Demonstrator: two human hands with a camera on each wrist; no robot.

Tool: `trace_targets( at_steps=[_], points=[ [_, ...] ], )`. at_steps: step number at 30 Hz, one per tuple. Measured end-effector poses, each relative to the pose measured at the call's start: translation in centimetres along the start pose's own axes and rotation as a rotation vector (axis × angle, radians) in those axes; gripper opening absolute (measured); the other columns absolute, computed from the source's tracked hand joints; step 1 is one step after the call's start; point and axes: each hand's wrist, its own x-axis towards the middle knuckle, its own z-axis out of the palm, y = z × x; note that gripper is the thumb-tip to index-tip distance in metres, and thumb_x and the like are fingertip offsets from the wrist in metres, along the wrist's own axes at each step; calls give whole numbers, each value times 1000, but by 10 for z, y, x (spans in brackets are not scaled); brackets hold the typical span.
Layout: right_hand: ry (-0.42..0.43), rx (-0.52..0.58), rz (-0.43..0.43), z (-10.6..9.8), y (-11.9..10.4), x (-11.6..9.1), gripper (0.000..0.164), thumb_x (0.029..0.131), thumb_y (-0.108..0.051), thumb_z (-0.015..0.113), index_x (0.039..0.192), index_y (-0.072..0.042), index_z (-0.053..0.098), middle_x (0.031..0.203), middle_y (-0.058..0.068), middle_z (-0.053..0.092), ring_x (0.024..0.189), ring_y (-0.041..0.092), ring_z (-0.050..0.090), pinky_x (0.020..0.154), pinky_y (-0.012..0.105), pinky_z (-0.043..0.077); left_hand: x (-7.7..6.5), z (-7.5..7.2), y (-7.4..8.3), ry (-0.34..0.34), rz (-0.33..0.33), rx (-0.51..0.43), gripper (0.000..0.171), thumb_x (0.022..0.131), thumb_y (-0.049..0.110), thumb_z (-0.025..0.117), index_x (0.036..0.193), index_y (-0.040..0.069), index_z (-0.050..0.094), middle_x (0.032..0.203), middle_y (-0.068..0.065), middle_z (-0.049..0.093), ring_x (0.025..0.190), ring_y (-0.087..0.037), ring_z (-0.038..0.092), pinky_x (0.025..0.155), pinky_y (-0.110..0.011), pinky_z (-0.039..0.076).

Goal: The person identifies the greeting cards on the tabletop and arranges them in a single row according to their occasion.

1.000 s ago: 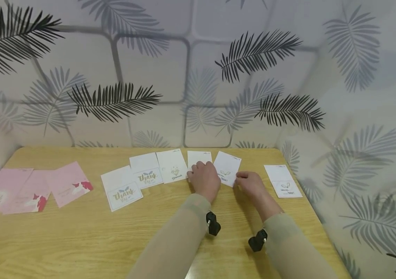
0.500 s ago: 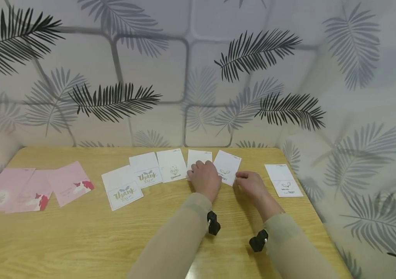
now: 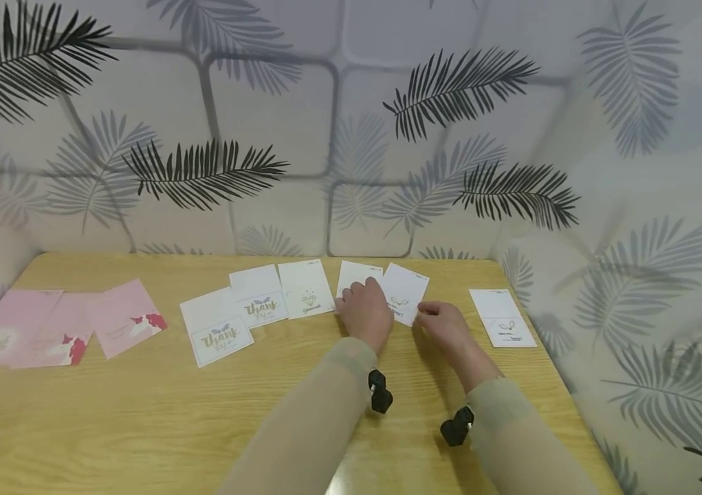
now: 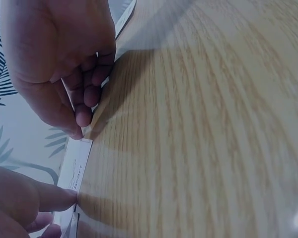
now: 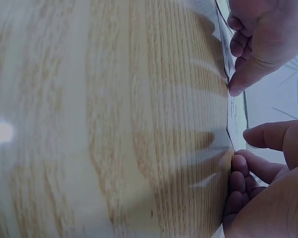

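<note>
My left hand (image 3: 366,313) lies with bent fingers over the lower part of a white greeting card (image 3: 359,270), hiding its print. To its right is a white winged-heart greeting card (image 3: 405,287). The left thumb (image 4: 59,198) reaches that card's left side in the left wrist view. My right hand (image 3: 446,326) holds its lower right corner between thumb and fingers, the fingers (image 5: 237,183) curled low at the table. Both cards lie side by side, tops close together. A diamond-print card (image 3: 306,289) is left of the left hand.
Two thank-you cards (image 3: 222,337) lie left of centre, overlapping at their edges. Pink cards (image 3: 128,320) spread at the far left. Another winged-heart card (image 3: 502,318) lies near the right edge of the wooden table (image 3: 140,426). A leaf-patterned wall (image 3: 276,117) stands behind.
The card under my left hand has slid slightly right and tilted, its top now closer to the winged-heart card. The right hand has hardly moved. The head view has shifted slightly.
</note>
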Motion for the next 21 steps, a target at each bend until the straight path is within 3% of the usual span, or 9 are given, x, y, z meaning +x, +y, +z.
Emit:
trace_targets(
  at_steps=[6,12,17,21],
  points=[
    [4,5,-4,-1,0,1,52,110,-12,54,159,7,52,164,27,48,151,39,45,122,54,39,0,2,1,1,1,-30,17,103,18,74,114,7,67,112,-15,67,110,-37,62,103,-54,47],
    [-2,10,-2,-2,-3,0,55,110,-12,56,161,6,49,167,27,45,155,40,40,126,55,35,-2,3,-3,9,18,-93,26,101,22,77,123,9,73,122,-15,68,116,-38,62,103,-54,47],
    [-1,-14,-10,0,-2,0,55,109,-11,56,161,6,49,166,27,45,153,39,42,125,54,36,-6,3,-6,37,-14,-13,39,99,40,83,115,7,70,121,-17,63,115,-37,58,102,-53,46],
    [-3,-7,-4,0,-1,-1,55,108,-10,53,161,6,49,166,26,46,151,39,43,124,54,37,-8,1,-6,39,0,32,38,99,42,83,109,8,69,117,-16,63,113,-36,58,100,-52,47]
  ],
)
